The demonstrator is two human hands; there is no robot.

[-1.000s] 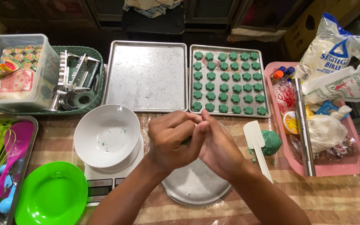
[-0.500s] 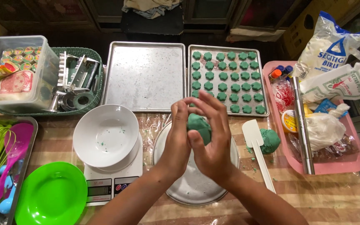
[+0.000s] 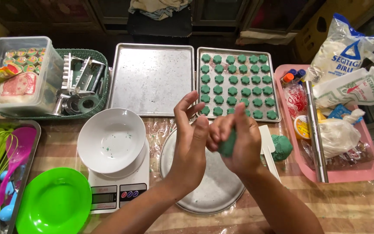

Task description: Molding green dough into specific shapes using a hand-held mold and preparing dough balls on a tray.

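White bowl (image 3: 111,139) on scale and round metal plate (image 3: 204,190) are noted on the bench, above which the left hand (image 3: 191,141) is held open-palmed against a green dough piece (image 3: 227,144), gripped in the right hand (image 3: 239,138) immediately rightward.

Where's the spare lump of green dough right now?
The green dough lump sits on the table right of the round metal plate, beside the white scraper and pink tray.

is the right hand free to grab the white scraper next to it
Probably not yet: the right hand is closed around a green dough piece. The white scraper lies just beside it on the table, with nothing between them.
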